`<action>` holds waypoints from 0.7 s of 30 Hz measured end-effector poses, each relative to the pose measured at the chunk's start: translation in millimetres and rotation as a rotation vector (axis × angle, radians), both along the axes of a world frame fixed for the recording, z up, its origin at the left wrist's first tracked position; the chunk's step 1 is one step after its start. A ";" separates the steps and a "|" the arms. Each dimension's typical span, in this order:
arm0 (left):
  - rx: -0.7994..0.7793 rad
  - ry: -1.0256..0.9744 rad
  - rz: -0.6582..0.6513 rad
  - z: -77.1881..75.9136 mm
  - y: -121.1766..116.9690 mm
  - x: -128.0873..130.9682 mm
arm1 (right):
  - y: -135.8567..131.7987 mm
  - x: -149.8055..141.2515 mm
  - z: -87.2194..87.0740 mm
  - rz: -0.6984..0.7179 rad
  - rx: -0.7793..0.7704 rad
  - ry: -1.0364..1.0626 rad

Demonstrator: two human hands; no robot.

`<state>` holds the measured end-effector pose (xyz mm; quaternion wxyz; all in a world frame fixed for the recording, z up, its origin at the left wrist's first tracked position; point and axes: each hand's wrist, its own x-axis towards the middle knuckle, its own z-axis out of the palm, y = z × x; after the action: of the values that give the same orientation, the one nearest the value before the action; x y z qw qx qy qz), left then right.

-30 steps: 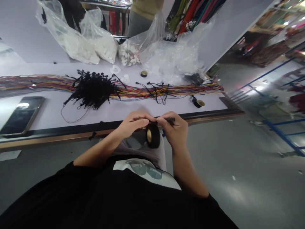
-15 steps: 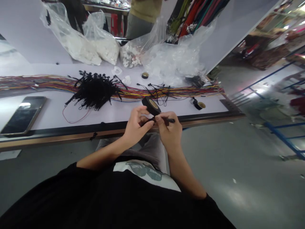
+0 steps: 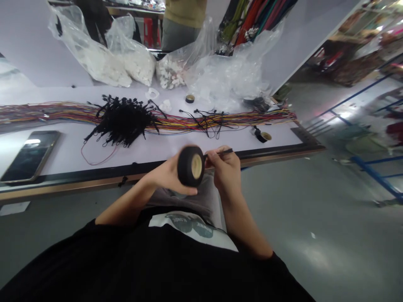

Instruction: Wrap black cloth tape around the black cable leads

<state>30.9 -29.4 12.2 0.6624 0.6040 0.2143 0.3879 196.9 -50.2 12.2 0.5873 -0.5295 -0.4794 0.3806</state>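
A roll of black tape (image 3: 185,167) with a pale core is in my left hand (image 3: 170,175), just past the table's front edge. The roll hides most of my left fingers, and the thumb shows below it. My right hand (image 3: 226,171) is close beside it, thumb and fingers pinched on a thin black piece (image 3: 227,151) whose kind I cannot make out. A dark strip spans the small gap between the roll and my right fingertips. Behind my hands, a long bundle of coloured wires (image 3: 176,123) runs across the table.
A heap of short black cables (image 3: 124,121) lies on the wires, with a few loose ones (image 3: 206,121) further right. A phone (image 3: 30,156) rests at left. Two more tape rolls (image 3: 189,98) (image 3: 263,136) and plastic bags of white parts (image 3: 138,67) are on the table. Someone stands beyond.
My left hand has moved left and down from my right fingers and is now around the tape roll. The roll has come lower and turned its core to the right. My right hand stays almost in place.
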 end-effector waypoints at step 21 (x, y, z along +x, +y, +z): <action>-0.094 -0.068 0.541 -10.0 -8.3 27.5 | -11.5 -6.6 9.6 -0.058 0.265 -0.469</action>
<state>58.4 -37.7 2.2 0.5688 0.4801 0.3632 0.5605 190.3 -61.7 21.8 0.5351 -0.5350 -0.6327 0.1646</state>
